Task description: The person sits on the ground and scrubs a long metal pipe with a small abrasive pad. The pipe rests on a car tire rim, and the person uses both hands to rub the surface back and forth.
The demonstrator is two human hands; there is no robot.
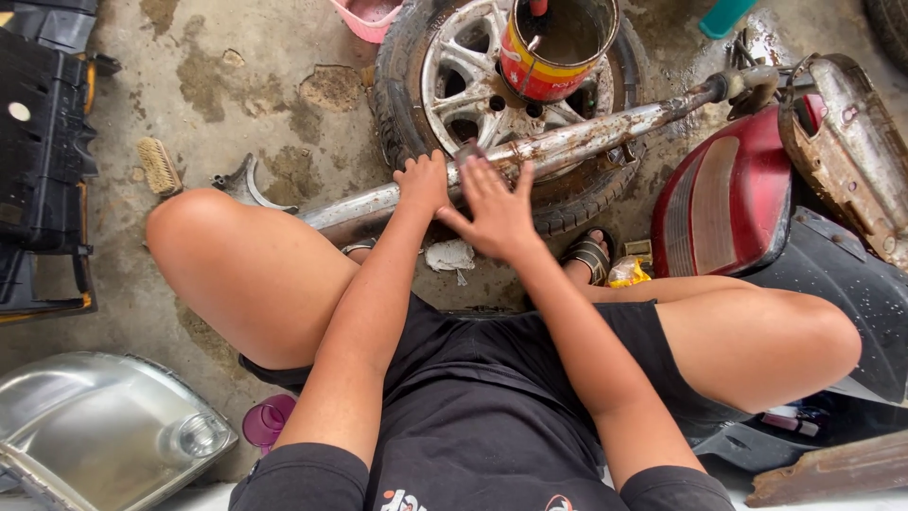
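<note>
Head view: rusty pipe (567,142) lay across the wheel (454,85), over the concrete floor (255,57). Left hand (423,182) was curled round pipe; right hand (494,210) open, fingers spread, pressing something small on it. Pipe mostly rusty, w/ much left to clean.

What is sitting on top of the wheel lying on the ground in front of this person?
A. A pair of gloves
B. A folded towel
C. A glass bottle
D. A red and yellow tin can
D: a red and yellow tin can, open at the top, stands on the silver-spoked wheel, just behind the rusty pipe both hands work on.
</note>
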